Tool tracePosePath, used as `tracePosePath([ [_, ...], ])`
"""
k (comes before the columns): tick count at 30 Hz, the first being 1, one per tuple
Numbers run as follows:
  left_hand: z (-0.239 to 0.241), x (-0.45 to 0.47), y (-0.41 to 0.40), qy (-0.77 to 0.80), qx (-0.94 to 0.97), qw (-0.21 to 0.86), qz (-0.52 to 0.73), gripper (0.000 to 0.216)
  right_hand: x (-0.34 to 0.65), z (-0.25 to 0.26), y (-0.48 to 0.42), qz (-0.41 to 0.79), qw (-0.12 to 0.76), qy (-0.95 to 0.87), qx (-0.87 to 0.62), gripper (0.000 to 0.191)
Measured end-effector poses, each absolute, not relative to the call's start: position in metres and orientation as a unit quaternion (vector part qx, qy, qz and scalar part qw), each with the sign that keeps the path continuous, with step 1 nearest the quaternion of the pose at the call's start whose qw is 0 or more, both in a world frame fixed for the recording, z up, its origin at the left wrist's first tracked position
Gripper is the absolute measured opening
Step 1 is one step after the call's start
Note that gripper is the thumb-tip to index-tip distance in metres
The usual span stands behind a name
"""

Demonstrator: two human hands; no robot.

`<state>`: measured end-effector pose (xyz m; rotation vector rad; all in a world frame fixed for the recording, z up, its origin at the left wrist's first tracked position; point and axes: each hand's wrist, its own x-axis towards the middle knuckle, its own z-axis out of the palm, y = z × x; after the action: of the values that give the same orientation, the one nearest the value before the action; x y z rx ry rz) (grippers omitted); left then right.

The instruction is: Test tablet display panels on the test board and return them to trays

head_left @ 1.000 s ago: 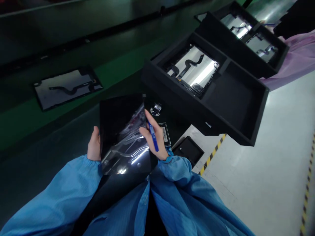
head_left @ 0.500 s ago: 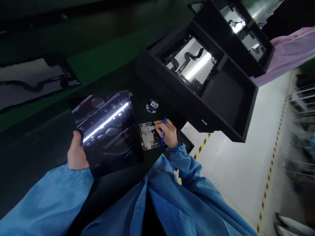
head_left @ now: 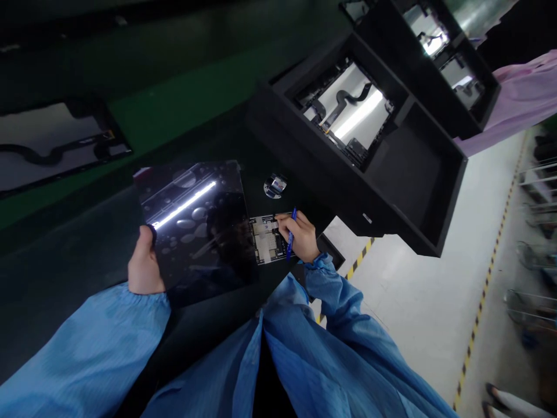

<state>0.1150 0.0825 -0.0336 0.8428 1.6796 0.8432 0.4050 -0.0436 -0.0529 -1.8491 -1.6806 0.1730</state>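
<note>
My left hand (head_left: pixel 145 264) grips the left edge of a glossy dark screen panel (head_left: pixel 204 244), thumb on top; bubbles show under its film. The hand's other fingers are hidden beneath. My right hand (head_left: pixel 302 237) is closed round a blue pen (head_left: pixel 291 235). Its thumb and forefinger are at the upper right of a circuit board (head_left: pixel 266 239) with pale shielding, beside the panel's right edge. Whether these fingertips also pinch a small part there is too small to tell. Just above the board lies a round sticker-like piece with a shiny curled strip (head_left: pixel 275 186).
A black tray (head_left: pixel 407 191) with two compartments stands at the upper right, a silver-backed display (head_left: pixel 348 110) in one. Another such tray (head_left: pixel 467 119) is behind it. A silver-backed panel (head_left: pixel 47 130) lies on the green mat (head_left: pixel 174 96) at left. A person's pink sleeve (head_left: pixel 526 87) shows far right.
My left hand has lowered the screen panel, which now looks flatter, with its reflection shifted. My right hand stays at the board with the pen. The whole view has shifted slightly.
</note>
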Motion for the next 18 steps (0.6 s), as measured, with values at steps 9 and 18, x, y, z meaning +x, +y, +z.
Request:
tracePosePath([
  [9,-0.007,0.137,0.081,0.578,0.117,0.732,0.341,0.041,0.344,-0.013,-0.021,0.207,0.451,-0.560,-0.664,0.075],
  [18,-0.013,0.135,0.079,0.536,0.112,0.746,0.379,0.026,0.311,-0.020,-0.016,0.251,0.436,-0.554,-0.663,0.069],
])
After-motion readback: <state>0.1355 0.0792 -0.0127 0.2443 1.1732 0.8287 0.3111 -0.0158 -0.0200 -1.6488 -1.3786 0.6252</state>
